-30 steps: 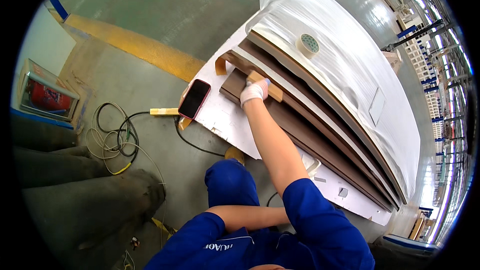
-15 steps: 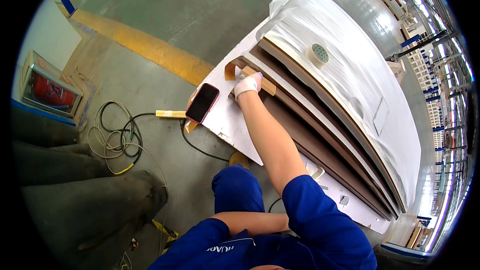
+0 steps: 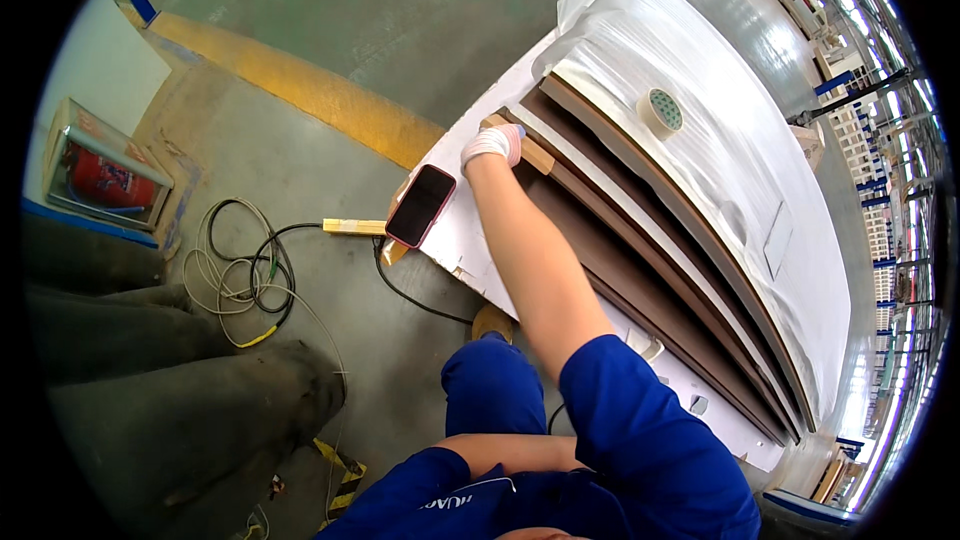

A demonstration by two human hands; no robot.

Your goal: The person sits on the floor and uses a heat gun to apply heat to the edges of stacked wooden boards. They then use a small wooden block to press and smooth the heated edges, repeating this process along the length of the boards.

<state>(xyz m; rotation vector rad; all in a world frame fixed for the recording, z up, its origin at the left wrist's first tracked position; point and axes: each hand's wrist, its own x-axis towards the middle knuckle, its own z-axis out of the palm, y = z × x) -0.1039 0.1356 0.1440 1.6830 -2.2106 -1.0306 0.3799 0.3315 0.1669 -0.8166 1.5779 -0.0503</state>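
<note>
My right hand (image 3: 492, 145), in a white glove, reaches far forward and closes on a small wooden block (image 3: 537, 156) at the near corner of a stack of brown panels (image 3: 620, 260). The panels lie stepped on a white sheet (image 3: 462, 235). A dark phone with a red edge (image 3: 421, 205) lies on that sheet just left of my forearm. My left forearm is folded across my body at the bottom of the view; its hand is hidden behind my blue sleeve.
A roll of tape (image 3: 661, 111) sits on the plastic-wrapped top of the stack (image 3: 740, 170). A short wooden stick (image 3: 353, 227) and coiled cables (image 3: 240, 270) lie on the concrete floor to the left. A boxed red fire extinguisher (image 3: 105, 165) stands far left beyond a yellow floor stripe (image 3: 320, 100).
My right hand has slid farther away along the panels' edge to their corner, staying on the wooden block. My head has shifted, so the stack sits more to the right.
</note>
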